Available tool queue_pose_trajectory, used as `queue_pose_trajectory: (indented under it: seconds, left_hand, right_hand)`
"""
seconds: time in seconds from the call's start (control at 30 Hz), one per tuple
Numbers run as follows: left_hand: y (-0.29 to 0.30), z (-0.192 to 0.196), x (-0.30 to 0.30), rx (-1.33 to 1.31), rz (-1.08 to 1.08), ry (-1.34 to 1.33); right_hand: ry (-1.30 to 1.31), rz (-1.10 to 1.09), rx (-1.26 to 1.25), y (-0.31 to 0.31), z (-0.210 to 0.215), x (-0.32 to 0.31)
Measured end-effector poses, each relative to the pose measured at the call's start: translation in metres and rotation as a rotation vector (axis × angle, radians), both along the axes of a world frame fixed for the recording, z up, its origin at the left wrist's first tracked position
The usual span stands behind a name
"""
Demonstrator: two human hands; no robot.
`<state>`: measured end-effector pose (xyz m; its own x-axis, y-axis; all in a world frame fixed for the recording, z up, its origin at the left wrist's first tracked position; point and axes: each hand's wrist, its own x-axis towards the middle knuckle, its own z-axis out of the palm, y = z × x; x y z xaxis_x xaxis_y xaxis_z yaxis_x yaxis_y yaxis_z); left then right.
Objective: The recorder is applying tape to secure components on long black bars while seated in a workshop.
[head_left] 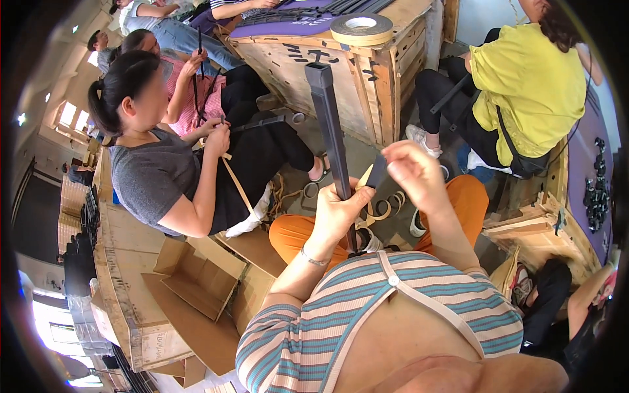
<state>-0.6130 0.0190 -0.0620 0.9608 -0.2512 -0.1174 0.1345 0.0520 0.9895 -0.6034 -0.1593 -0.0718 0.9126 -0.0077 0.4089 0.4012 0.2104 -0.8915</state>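
My left hand (337,213) grips a long dark square tube (327,124) that stands almost upright over my lap, its open top pointing away from me. My right hand (413,173) is raised just right of the tube and pinches a small dark piece with a strip of tan tape (375,173) running back toward the tube. My legs in orange trousers (295,232) lie below the hands.
A wooden crate (367,78) stands ahead with a roll of tan tape (361,29) on its top. A person in a grey shirt (157,173) sits to my left, a person in yellow (531,85) to my right. Open cardboard boxes (196,278) lie at lower left. Used tape rings (386,206) litter the floor.
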Motion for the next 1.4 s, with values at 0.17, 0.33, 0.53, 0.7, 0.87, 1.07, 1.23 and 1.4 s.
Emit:
queue_pose_trajectory:
  seconds: [0.17,0.33,0.53,0.7,0.87,1.07,1.23,1.4]
  left_hand:
    - [-0.005,-0.001,-0.008,-0.014,0.031,0.045]
    - [-0.003,-0.008,-0.006,-0.201,0.051,-0.018]
    - [-0.002,-0.005,0.002,-0.072,0.119,-0.166]
    - [-0.003,0.001,0.006,0.141,0.263,-0.345]
    - [0.0,0.004,0.01,0.151,0.294,-0.475]
    - [0.005,0.0,-0.002,0.083,0.172,-0.189]
    - [0.004,-0.035,-0.002,0.096,0.189,-0.05]
    - [0.01,-0.044,0.001,-0.131,0.051,-0.035]
  right_hand:
    - [0.0,0.14,0.032,0.016,-0.019,-0.005]
    - [0.186,0.183,0.175,0.019,-0.016,-0.004]
    - [0.369,0.174,0.335,0.019,-0.012,-0.005]
    - [0.364,0.282,0.255,0.013,-0.012,-0.006]
    - [0.488,0.436,0.184,0.006,-0.014,-0.003]
    - [0.293,0.345,0.463,0.016,-0.012,0.0]
    - [0.299,0.475,0.602,0.019,-0.021,0.007]
    - [0.193,0.223,0.206,0.006,-0.005,0.017]
